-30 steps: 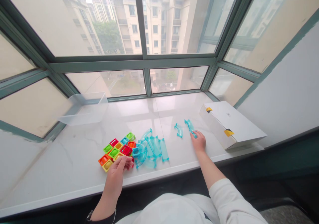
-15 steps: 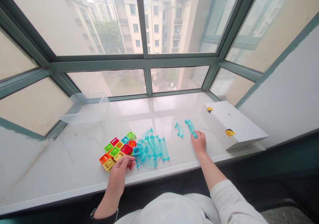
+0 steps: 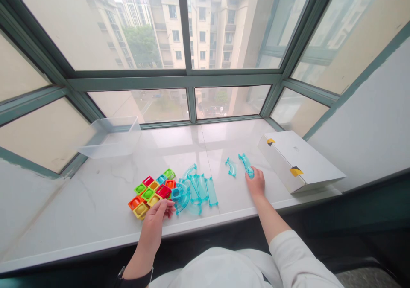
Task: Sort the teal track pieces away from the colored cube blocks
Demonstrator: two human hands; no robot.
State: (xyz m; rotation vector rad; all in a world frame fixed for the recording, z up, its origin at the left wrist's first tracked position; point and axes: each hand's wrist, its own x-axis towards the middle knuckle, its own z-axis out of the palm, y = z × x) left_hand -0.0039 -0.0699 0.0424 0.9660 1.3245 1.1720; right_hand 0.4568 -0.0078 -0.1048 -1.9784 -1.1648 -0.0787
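Note:
A cluster of coloured square blocks [image 3: 151, 190] in red, orange, yellow, green and blue lies on the white marble sill [image 3: 96, 202]. My left hand [image 3: 155, 219] rests at the cluster's near edge, fingers curled onto a block there. Beside the blocks lies a pile of clear blue track pieces [image 3: 196, 188]. Further right are a small curved blue piece [image 3: 231, 167] and a straight blue track piece [image 3: 246, 164]. My right hand [image 3: 256, 182] lies on the sill with its fingertips on the near end of that straight piece.
A clear plastic bin [image 3: 110, 137] stands at the back left against the window frame. A white cardboard box [image 3: 297, 160] with yellow-black tape lies at the right end of the sill. Green-framed windows rise behind the sill. My white-clad lap is below its front edge.
Both hands have stayed nearly in place. The view has shifted slightly; the left fingers have crept a little to the right along the blocks' edge.

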